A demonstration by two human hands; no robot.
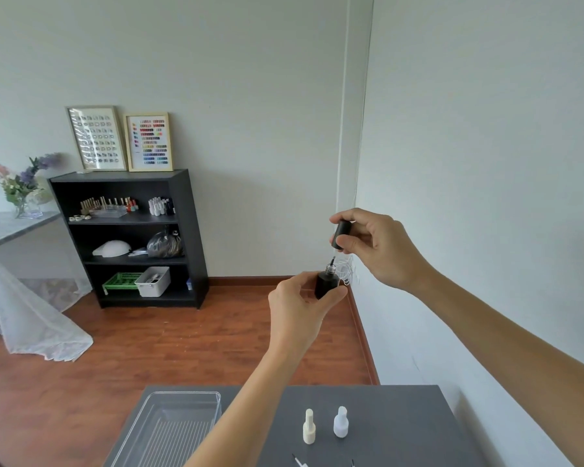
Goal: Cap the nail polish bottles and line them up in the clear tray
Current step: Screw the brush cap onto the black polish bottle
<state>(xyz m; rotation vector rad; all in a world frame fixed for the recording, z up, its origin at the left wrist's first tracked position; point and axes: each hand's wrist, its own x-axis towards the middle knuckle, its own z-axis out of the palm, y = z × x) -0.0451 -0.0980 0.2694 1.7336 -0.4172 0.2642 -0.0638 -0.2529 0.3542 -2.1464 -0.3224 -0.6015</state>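
My left hand [297, 308] holds a black nail polish bottle [326, 283] up in the air, its threaded silver neck uncovered. Just above it, my right hand [378, 247] grips the black cap [341, 234], whose brush tip points down at the bottle's neck. On the grey table [402, 429] stand a cream bottle [309, 431] and a white bottle [341, 422], both uncapped. The brush ends of two loose caps [299, 461] show at the bottom edge. The clear tray [169, 429] sits at the table's left end with nothing in it.
A white wall runs close along the right of the table. Beyond it lies a wooden floor, with a black shelf unit [132, 237] holding polish bottles and bins. A cloth-draped table with flowers [21, 187] stands at the far left.
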